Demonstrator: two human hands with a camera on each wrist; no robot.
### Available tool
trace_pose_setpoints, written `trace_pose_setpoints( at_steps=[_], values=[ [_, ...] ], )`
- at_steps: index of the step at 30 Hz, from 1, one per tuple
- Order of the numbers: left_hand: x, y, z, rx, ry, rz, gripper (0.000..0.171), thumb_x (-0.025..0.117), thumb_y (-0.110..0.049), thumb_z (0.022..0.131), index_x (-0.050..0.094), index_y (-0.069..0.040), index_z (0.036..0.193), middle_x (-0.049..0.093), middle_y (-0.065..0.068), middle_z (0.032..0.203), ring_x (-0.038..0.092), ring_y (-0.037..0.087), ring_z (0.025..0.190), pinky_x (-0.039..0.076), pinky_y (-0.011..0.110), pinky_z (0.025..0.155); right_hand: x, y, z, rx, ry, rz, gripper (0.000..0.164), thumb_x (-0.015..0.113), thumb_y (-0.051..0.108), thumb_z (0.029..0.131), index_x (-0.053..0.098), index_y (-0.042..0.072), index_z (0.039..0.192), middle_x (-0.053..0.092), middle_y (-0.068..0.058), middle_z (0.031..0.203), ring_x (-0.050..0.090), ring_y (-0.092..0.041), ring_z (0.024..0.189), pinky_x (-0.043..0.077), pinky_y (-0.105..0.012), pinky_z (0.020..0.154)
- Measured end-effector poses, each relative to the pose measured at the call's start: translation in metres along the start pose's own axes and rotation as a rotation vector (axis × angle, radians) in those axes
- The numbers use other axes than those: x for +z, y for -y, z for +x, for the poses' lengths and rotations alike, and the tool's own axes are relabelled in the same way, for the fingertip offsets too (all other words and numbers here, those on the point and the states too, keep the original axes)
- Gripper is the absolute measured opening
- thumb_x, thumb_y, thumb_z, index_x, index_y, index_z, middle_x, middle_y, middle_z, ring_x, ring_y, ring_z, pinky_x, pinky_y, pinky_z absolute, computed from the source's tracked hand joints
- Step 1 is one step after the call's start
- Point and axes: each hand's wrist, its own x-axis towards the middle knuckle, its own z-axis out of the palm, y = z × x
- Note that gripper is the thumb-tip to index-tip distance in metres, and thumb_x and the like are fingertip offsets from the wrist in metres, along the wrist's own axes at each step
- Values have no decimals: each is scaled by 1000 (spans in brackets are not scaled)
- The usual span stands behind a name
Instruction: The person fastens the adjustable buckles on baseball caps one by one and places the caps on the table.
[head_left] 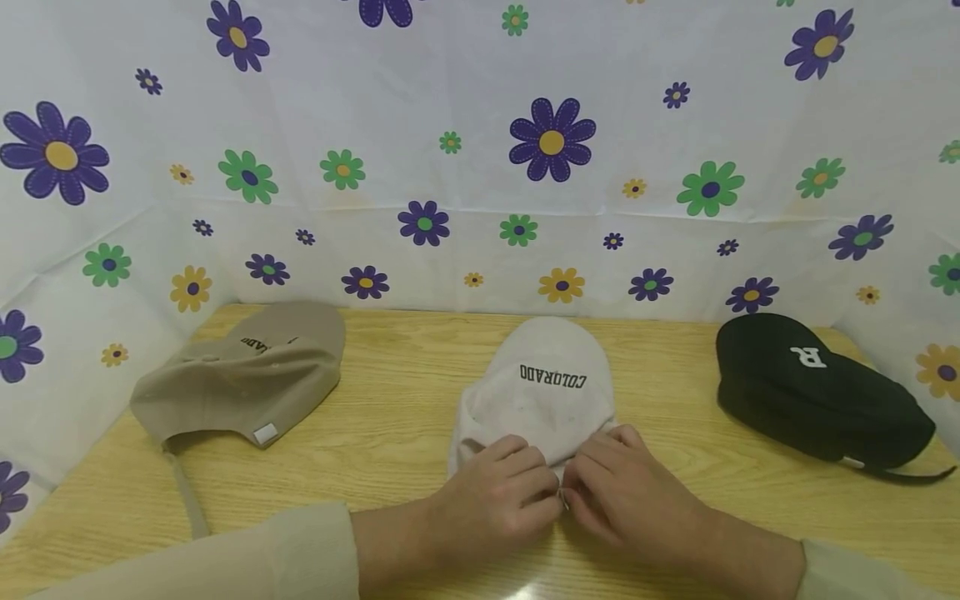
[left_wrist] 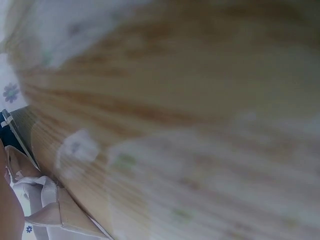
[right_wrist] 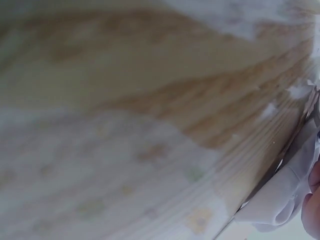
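A white baseball cap (head_left: pixel 540 421) with dark COLORADO lettering lies mid-table, brim toward the back wall. At its near edge, my left hand (head_left: pixel 495 496) and right hand (head_left: pixel 633 492) meet with curled fingers, pinching the ends of its thin back strap (head_left: pixel 563 498). Most of the strap is hidden behind the fingers. Low in the left wrist view, folds of pale cap fabric (left_wrist: pixel 45 220) show beside my hand (left_wrist: pixel 9 210). The right wrist view has the cap's pale edge (right_wrist: pixel 275 197) close to my fingertips (right_wrist: pixel 311 215).
To the left sits a tan cap (head_left: pixel 240 383), its strap (head_left: pixel 187 496) hanging loose toward me. A black cap (head_left: pixel 817 408) with a white R lies at the right, strap end sticking out. Behind the wooden table (head_left: pixel 405 367) hangs a flower-patterned white cloth (head_left: pixel 450 92).
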Motion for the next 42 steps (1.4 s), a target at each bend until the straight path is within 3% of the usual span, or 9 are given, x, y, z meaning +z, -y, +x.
trace_pose_setpoints(
  at_steps=[7, 16, 20, 27, 35, 42],
  values=[
    [-2, -1, -2, 33, 27, -7, 16, 56, -18, 95, 70, -16, 87, 67, -7, 93, 58, 10, 86, 46, 25, 82, 1, 2, 3, 34, 5, 28, 14, 71, 21, 79, 58, 23, 83, 48, 17, 77, 46, -1, 75, 32, -25, 79],
    [-1, -2, -1, 65, 21, 15, 16, 55, -17, 94, 68, -18, 86, 67, -7, 92, 59, 10, 86, 46, 26, 83, 1, 7, 7, 98, 6, 83, 20, 72, 17, 72, 55, 27, 73, 43, 22, 68, 39, 5, 67, 27, -23, 75],
    [-1, -3, 0, 12, 24, 3, 15, 58, -19, 93, 69, -18, 84, 68, -8, 89, 59, 10, 83, 46, 26, 80, 2, 8, 8, 95, -33, 75, 21, 71, 16, 68, 53, 27, 69, 41, 21, 66, 37, 5, 64, 27, -24, 74],
    [-1, -6, 2, -167, 16, 46, 16, 68, -34, 85, 70, -18, 83, 65, -8, 83, 57, 11, 78, 45, 28, 76, 3, 9, 9, 96, -108, 58, 22, 69, 15, 63, 51, 26, 67, 41, 21, 63, 36, 5, 62, 29, -25, 75],
    [2, -7, 3, -158, -46, 111, 13, 68, -31, 79, 70, -18, 78, 62, -7, 76, 55, 12, 71, 42, 30, 72, 6, 11, 9, 76, -187, 130, 22, 68, 10, 62, 52, 24, 67, 48, 18, 66, 42, 6, 63, 32, -22, 75],
    [3, -9, 5, -154, -74, 165, 19, 64, -36, 80, 65, -19, 73, 59, -8, 72, 53, 13, 67, 42, 33, 71, 6, 15, 10, 140, -165, 182, 24, 68, 7, 65, 52, 24, 67, 48, 19, 65, 42, 8, 63, 32, -19, 74]
  ],
)
